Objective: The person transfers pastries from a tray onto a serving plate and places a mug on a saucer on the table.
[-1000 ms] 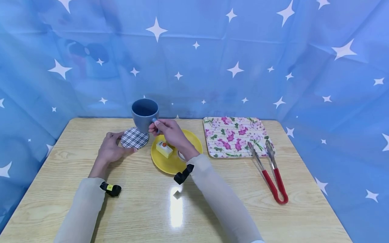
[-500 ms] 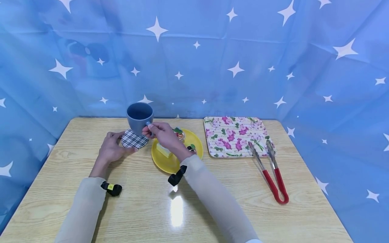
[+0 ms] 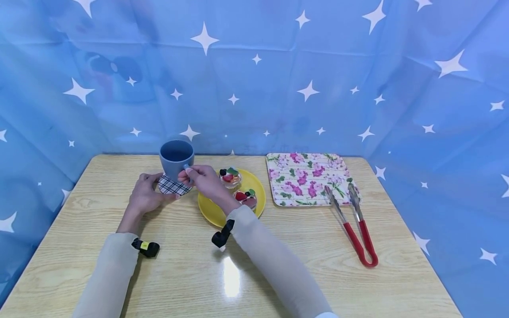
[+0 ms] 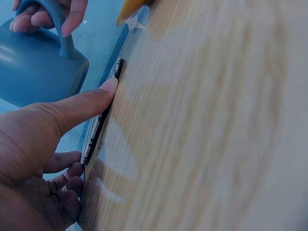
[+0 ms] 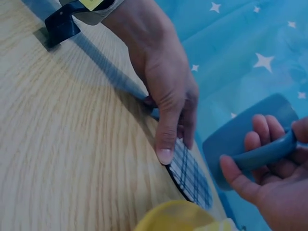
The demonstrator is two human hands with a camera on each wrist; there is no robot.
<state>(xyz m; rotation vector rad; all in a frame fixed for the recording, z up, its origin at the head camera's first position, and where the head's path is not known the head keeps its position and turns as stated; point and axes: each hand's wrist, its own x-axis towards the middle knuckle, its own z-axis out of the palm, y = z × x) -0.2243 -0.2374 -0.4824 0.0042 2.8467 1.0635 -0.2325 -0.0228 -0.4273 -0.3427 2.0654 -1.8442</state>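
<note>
A blue-grey mug (image 3: 173, 162) hangs upright just above a round plaid coaster (image 3: 170, 187); the left wrist view shows a gap beneath its base. My right hand (image 3: 204, 180) grips the mug by its handle (image 5: 269, 151). On the wooden table lies the coaster, held at its edge between the thumb and fingers of my left hand (image 3: 145, 193). In the left wrist view, the thumb (image 4: 91, 107) presses the coaster's near rim. Part of the coaster is hidden behind the mug in the head view.
Close to the right forearm, a yellow plate (image 3: 208, 212) carries small desserts (image 3: 245, 198), partly covered by that arm. A floral tray (image 3: 304, 179) lies at the back right. Red-handled tongs (image 3: 359, 238) rest with their tips on it. A blue star-patterned curtain (image 3: 254, 79) stands behind the table.
My right hand has brought the mug left and down, over the coaster. More of the desserts at the plate's right shows now. The left hand and coaster have stayed in place.
</note>
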